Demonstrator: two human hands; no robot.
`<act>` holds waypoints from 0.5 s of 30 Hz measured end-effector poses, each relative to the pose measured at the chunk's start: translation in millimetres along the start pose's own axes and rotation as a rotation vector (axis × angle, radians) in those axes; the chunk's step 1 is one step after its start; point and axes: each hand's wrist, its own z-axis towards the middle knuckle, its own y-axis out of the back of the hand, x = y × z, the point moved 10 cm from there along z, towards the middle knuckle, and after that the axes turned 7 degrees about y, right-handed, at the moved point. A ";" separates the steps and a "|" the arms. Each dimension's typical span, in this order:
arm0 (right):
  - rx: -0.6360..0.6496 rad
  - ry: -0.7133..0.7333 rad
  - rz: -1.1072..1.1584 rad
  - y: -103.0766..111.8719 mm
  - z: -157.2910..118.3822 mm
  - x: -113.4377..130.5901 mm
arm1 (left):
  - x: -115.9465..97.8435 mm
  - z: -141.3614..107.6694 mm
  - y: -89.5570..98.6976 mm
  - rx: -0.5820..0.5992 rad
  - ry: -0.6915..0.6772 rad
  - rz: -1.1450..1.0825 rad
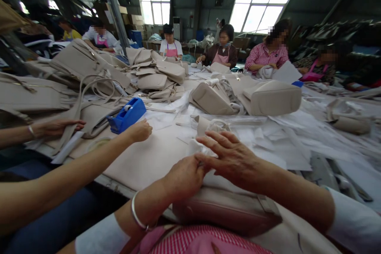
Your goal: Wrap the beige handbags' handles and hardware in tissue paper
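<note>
My left hand (pixel 186 178) is closed, its fingers curled together close to my right hand; what it grips is hidden. My right hand (pixel 233 158) is open with fingers stretched out, its thumb side meeting the left fingertips. Just beyond both hands lies crumpled white paper (pixel 205 147), partly covered by them. Below them, at the table's near edge, a beige handbag (pixel 226 208) lies on its side against my pink apron. A beige strap loop and small bag part (pixel 205 124) sit just past my right fingers.
At left, a co-worker's hands (pixel 139 131) work beside a blue tape dispenser (pixel 127 115) and a beige strap (pixel 70 133). Piles of beige bags (pixel 162 73) cover the far table. Two bags (pixel 272 97) stand ahead. White sheets (pixel 268 143) spread right. Several people sit opposite.
</note>
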 end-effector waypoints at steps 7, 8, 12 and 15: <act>0.055 0.088 -0.003 -37.7 11.3 1.9 | 1.8 -8.2 -0.4 0.030 -0.020 0.068; 0.042 0.080 -0.013 -36.4 9.6 2.4 | 1.6 -8.1 -1.3 0.040 -0.025 0.053; 0.026 0.055 -0.060 -33.9 4.1 3.2 | 1.2 1.1 -5.2 0.051 -0.023 0.037; 0.074 -0.006 -0.054 -33.7 -0.4 -3.4 | 0.4 12.5 -7.5 0.045 -0.021 0.098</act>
